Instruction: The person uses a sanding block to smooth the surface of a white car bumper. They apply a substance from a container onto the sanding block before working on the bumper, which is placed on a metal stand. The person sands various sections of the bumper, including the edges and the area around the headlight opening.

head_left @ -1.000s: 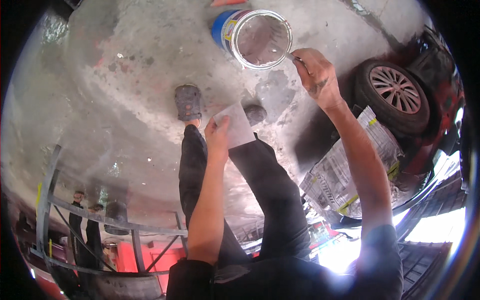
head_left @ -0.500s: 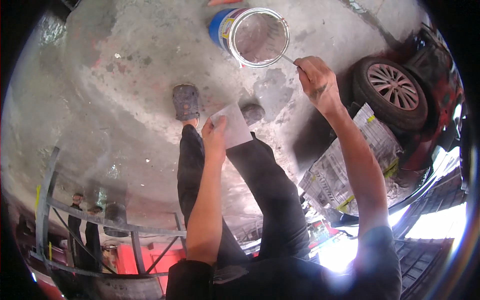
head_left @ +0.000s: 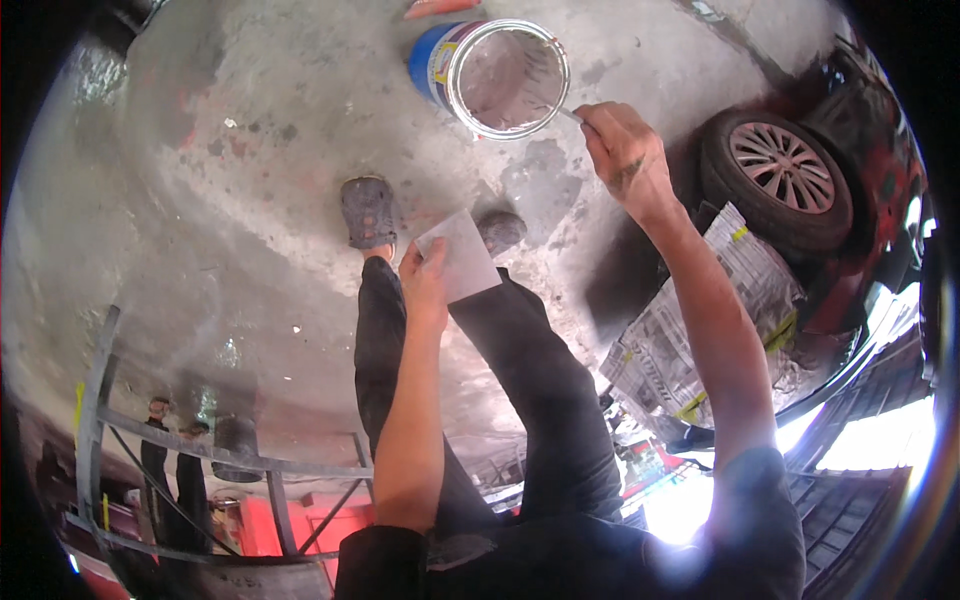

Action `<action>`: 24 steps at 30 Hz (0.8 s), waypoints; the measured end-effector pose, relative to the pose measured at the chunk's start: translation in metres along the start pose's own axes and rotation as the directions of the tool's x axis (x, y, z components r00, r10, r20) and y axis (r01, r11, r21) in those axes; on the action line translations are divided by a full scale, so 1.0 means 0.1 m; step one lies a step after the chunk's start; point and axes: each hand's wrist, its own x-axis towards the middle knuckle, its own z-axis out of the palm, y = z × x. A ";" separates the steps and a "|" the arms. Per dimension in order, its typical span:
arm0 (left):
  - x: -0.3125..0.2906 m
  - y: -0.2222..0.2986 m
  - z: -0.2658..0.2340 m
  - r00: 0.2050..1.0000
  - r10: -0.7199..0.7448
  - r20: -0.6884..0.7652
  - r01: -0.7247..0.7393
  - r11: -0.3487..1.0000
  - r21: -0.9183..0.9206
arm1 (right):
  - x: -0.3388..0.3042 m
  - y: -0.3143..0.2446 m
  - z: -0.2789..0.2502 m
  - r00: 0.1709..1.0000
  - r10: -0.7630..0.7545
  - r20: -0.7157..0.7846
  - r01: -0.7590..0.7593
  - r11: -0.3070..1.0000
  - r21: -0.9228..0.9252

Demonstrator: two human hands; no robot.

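My left hand (head_left: 424,282) grips a flat, square, pale grey board (head_left: 464,264) by its left edge, thumb on top, above my legs. Ahead stands a large open tin (head_left: 430,66) with a blue side, holding a pinkish-grey paste (head_left: 497,82). My right hand (head_left: 628,158) is closed on the end of a thin, flat stirring stick (head_left: 571,116), just outside the tin's near right rim. The stick's other end reaches over the rim into the tin; its tip is hard to make out against the paste.
Right of me is a dark red car with a wheel (head_left: 783,170) and newspaper sheets (head_left: 675,330) taped on it. A metal frame (head_left: 235,455) stands at lower left, with another person's legs (head_left: 175,480) beyond. An orange-red piece (head_left: 440,8) lies past the tin.
My right hand has moved slightly forward and left, closer to the tin's rim, with the stick still in it. My left hand keeps the board in nearly the same place.
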 end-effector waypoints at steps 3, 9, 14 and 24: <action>-0.01 -0.03 -0.01 1.000 0.003 0.031 -0.004 1.000 0.020 | -0.18 0.03 0.01 0.987 -0.105 0.124 0.114 0.991 -0.074; 0.02 -0.06 -0.04 1.000 0.005 0.011 -0.005 1.000 0.008 | -0.36 0.03 0.01 0.949 -0.222 0.224 0.254 0.959 -0.126; 0.04 -0.09 -0.05 1.000 -0.002 0.022 0.003 1.000 -0.017 | -0.34 0.03 -0.24 0.952 -0.229 0.205 0.252 0.963 -0.097; 0.08 -0.12 -0.02 1.000 -0.021 -0.014 0.022 0.999 0.041 | 0.44 -0.15 0.42 0.953 0.300 0.041 -0.300 0.954 0.018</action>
